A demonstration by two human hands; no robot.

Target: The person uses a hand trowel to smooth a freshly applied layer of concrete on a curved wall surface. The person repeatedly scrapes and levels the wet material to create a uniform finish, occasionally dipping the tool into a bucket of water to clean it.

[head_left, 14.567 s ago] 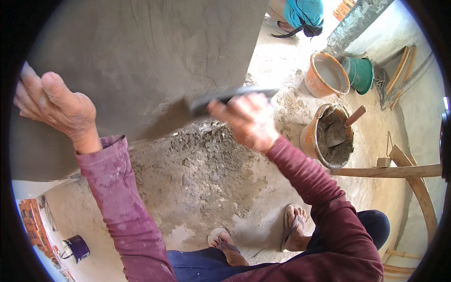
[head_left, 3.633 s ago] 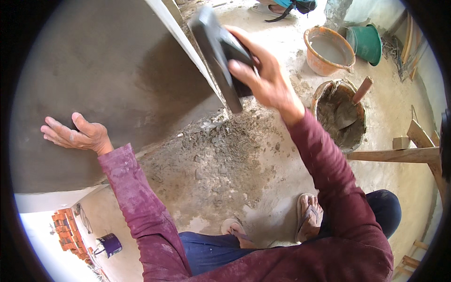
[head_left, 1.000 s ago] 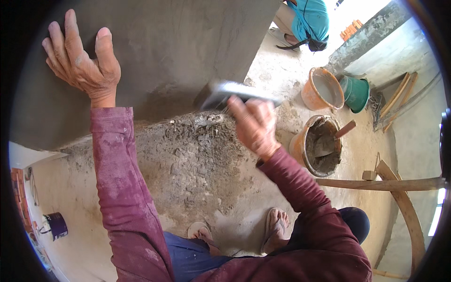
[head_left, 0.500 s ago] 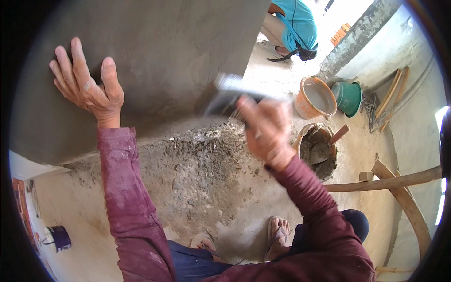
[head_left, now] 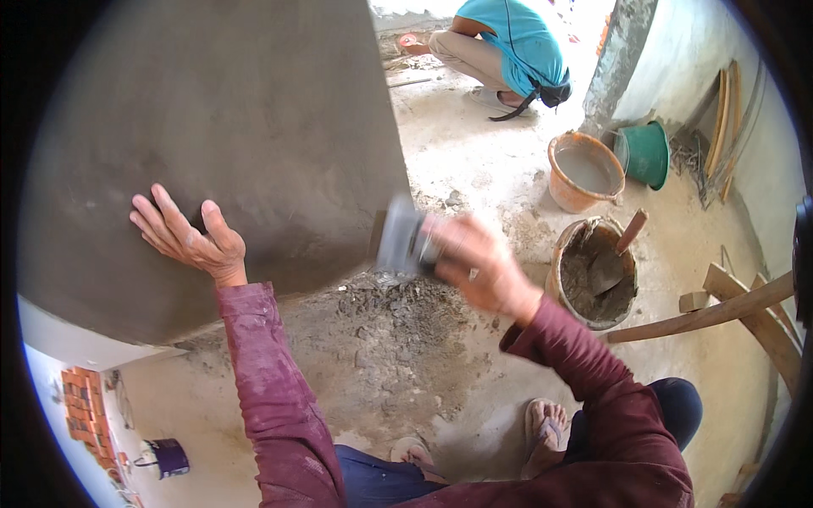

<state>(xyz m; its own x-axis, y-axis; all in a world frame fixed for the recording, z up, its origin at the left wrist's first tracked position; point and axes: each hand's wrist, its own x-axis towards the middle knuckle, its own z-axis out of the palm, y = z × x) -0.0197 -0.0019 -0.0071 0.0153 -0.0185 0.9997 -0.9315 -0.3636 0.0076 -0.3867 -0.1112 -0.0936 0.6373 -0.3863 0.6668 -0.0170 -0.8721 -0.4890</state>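
Note:
A grey plastered wall (head_left: 279, 118) rises before me, its surface damp and smooth. My left hand (head_left: 190, 237) lies on it low down, fingers spread, holding nothing. At the wall's lower right edge, my right hand (head_left: 483, 267) grips a plastering trowel (head_left: 401, 237). Motion blurs this tool, but its flat pale blade faces the wall's corner. Crumbled mortar (head_left: 398, 317) lies along the foot of the wall, below the trowel. To the right of my right hand stands a bucket of mortar (head_left: 594, 309), a pointing trowel's wooden handle (head_left: 633, 230) sticking out of it.
Behind the mortar bucket are an orange bucket of cloudy water (head_left: 587, 182) and a tipped green bucket (head_left: 648, 155). A person in a blue top (head_left: 517, 42) crouches beyond the wall. Wooden poles (head_left: 720, 315) cross at right. A dark pail (head_left: 165, 457) and bricks (head_left: 85, 406) lie left.
The view has shifted, showing more of the area past the wall's edge. My right hand has swung the trowel, turning its blade more upright. My left hand stays spread on the wall.

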